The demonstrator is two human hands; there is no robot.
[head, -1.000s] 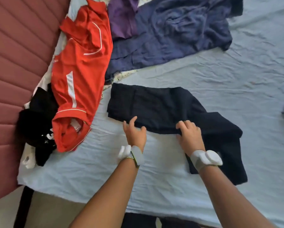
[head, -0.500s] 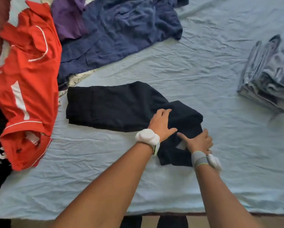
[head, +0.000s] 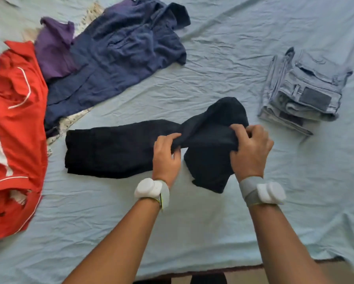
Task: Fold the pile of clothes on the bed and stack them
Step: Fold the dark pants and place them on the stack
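Since a moment ago both hands have lifted the right end of the black trousers [head: 118, 148] off the bed [head: 213, 222], where before they lay flat on the cloth. The left hand [head: 166, 154] pinches a bunched fold, and the right hand [head: 251, 149] grips the raised end. The trousers' left part lies flat mid-bed, between the red shirt [head: 14, 128] and folded jeans [head: 303, 95].

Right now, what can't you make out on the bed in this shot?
- Red shirt: head view, left edge cuts it off.
- Patterned cloth: mostly buried under the navy shirt.
- Black garment: its right end bunched in the left hand and right hand.
- Folded jeans: lower layers hidden.
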